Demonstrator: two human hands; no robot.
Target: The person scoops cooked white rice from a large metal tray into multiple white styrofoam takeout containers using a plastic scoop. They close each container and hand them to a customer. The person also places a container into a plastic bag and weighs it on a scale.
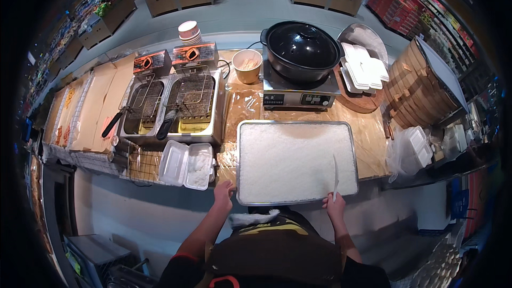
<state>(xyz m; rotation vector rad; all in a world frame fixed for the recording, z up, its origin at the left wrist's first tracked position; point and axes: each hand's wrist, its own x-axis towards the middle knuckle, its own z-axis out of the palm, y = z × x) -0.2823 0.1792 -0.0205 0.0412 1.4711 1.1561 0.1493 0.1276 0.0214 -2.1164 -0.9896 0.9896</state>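
In front of me lies a wide metal tray (238, 162) filled with a flat white grainy layer (296, 160). I cannot tell what the grains are. My right hand (334, 202) is closed round the handle of a white plastic knife (336, 176) at the tray's near right edge. The blade points away from me over the white layer. At the near left corner of the tray is my left hand (224, 191), empty, with its fingers apart. Just beyond it, an open white foam box (198, 166) holds some white stuff.
Left stands a double fryer (221, 112) with wire baskets (194, 93). Behind the tray, a black lidded pot (304, 50) sits on a cooker (296, 96), beside a paper tub of sticks (247, 66). Foam boxes (362, 69) and bamboo steamers (421, 82) stand right.
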